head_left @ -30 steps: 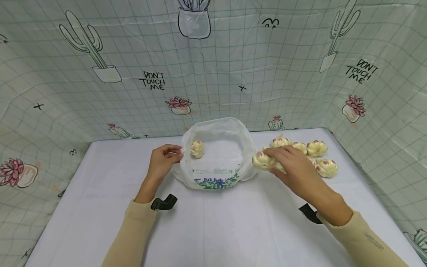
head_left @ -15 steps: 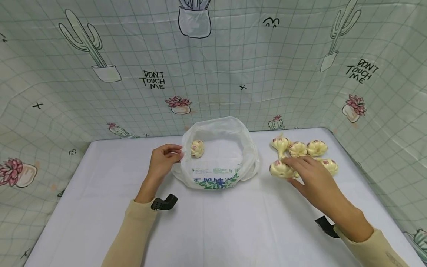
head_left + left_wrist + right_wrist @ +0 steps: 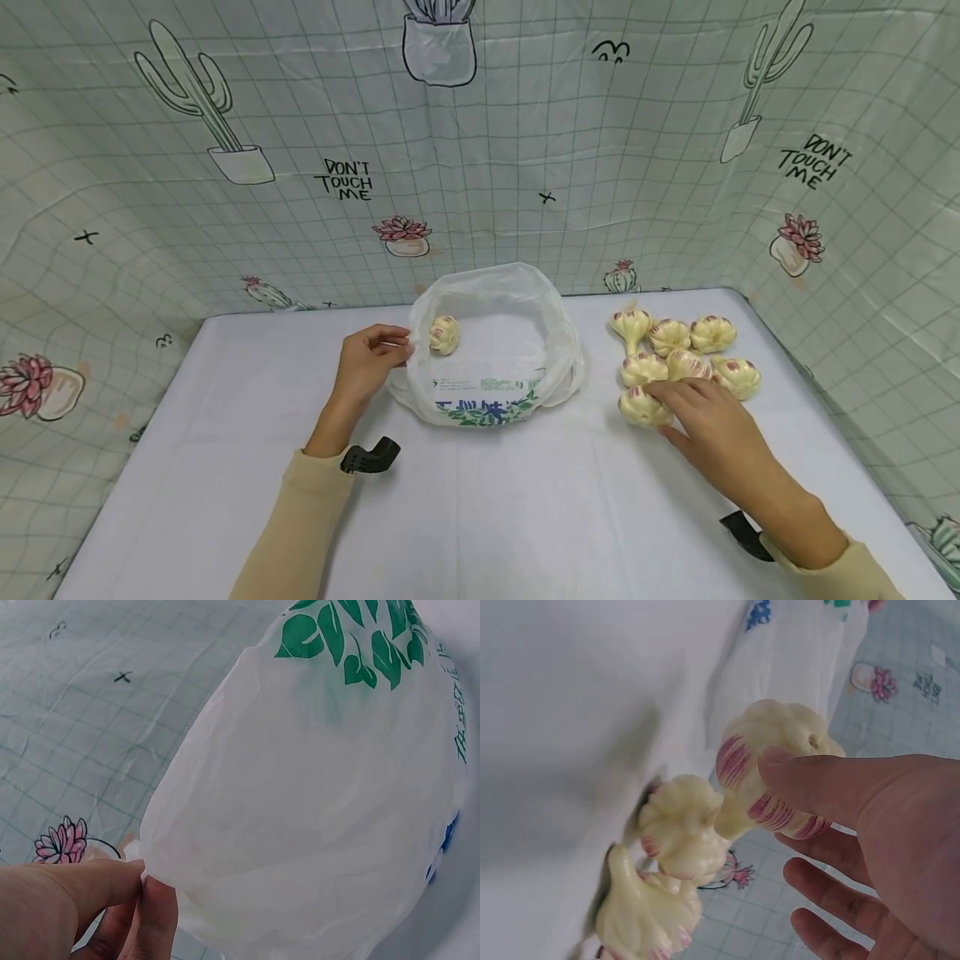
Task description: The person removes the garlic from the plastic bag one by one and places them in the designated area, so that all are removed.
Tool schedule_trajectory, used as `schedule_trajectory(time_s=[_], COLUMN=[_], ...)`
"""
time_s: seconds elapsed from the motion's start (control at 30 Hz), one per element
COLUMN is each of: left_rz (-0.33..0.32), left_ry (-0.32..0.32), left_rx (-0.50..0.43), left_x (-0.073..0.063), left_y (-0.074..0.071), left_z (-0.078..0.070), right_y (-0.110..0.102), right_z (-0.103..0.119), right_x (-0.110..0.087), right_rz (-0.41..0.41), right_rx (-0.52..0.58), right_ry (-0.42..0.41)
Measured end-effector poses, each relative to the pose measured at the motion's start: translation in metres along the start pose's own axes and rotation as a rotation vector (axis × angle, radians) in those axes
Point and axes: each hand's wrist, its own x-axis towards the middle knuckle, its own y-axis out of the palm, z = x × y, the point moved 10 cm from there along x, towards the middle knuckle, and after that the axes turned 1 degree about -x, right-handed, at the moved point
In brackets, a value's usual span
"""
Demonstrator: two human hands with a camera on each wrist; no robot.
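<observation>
My left hand [image 3: 369,362] pinches the left rim of a translucent white plastic bag [image 3: 480,410] with green leaves and blue lettering. In the left wrist view, thumb and fingers nip the edge of the bag [image 3: 300,802]. One garlic bulb [image 3: 444,335] lies inside, by the left wall. To the right of the bag, my right hand [image 3: 716,429] holds another garlic bulb [image 3: 643,407] at the front of a group. The right wrist view has the thumb over this bulb [image 3: 776,727] and the fingers on its other side.
Several more garlic bulbs [image 3: 690,337] sit close together at the back right, beyond my right hand. A white cloth covers the table [image 3: 510,508]. Patterned grid fabric [image 3: 480,167] hangs at the back and on both sides.
My right hand has moved with its garlic bulb from beside the bag's right rim to the right and nearer to me, at the group's front. The left hand and bag have stayed put.
</observation>
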Motion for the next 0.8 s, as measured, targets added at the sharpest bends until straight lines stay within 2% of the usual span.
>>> schedule_trajectory(time_s=[0.37, 0.8], left_rz=[0.002, 0.001], left_ry=[0.014, 0.011], left_rx=[-0.016, -0.015], left_x=[0.000, 0.000], left_y=[0.000, 0.000], left_z=[-0.001, 0.000], right_y=[0.010, 0.026], right_z=[-0.002, -0.012], right_x=[-0.012, -0.016], right_rz=[0.004, 0.057], right_rx=[-0.030, -0.067], right_ry=[-0.018, 0.012])
